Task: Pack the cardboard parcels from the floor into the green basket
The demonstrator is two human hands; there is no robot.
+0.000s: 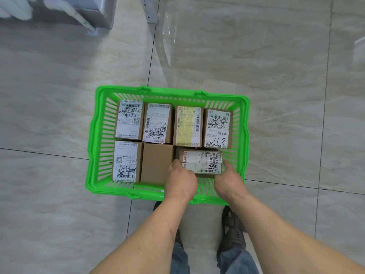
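Parcel (200, 162) held between both hands inside the green basket (94, 155).

It sits in the basket's near right corner, label up. The left hand (180, 181) grips its left end, the right hand (229, 180) its right end, thumbs pressing the sides. Six other parcels (156, 123) fill the rest of the basket, just beside it.

Pale marble-look floor tiles (256, 66) with dark grout lines are spreading across the whole view; a grey metal cabinet (83, 10) is standing at the top left (blurred white stuff beside it); jeans (235, 262) and dark shoes (234, 232) are showing below.
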